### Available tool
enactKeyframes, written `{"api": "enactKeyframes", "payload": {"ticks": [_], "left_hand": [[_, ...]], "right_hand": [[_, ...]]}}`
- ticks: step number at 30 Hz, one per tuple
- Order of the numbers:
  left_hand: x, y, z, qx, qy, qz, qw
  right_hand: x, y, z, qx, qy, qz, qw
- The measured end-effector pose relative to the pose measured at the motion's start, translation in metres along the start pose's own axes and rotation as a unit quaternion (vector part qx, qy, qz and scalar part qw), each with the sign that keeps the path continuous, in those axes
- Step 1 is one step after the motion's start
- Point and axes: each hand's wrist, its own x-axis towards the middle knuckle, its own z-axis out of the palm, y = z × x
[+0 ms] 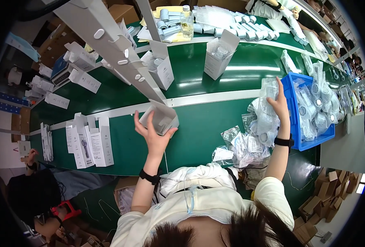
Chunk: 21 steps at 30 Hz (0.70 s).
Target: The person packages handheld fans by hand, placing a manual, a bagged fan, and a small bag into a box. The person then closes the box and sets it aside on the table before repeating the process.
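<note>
My left hand (153, 138) grips an open white carton (166, 117) at the middle of the green table, with the thumb on one side and fingers on the other. The carton's mouth faces up and its flap is raised. To the right, my right hand (279, 105) holds an item in transparent bubble wrap (268, 89); the wrap blurs its exact kind. Just below that hand lies a pile of small transparent bags (246, 146) with white parts and papers inside. A blue bin (296, 142) full of wrapped pale items stands beside my right wrist.
Several white cartons (102, 144) stand at the left. Across the white rail, two open filled cartons (217, 61) stand on green surface. A grey metal post (120, 53) rises near my left hand. Farther back are grey-blue cylindrical parts (252, 33) and a bottle (187, 22). Other people work nearby.
</note>
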Motion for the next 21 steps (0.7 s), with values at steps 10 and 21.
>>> {"api": "enactKeyframes", "payload": {"ticks": [10, 21], "left_hand": [[-0.014, 0.0, 0.012, -0.027, -0.105, 0.066, 0.992], [-0.037, 0.003, 0.012, -0.055, -0.046, 0.117, 0.991]], "right_hand": [[-0.065, -0.204, 0.115, 0.714, 0.196, 0.057, 0.67], [-0.073, -0.203, 0.15, 0.219, 0.309, -0.301, 0.875]]}}
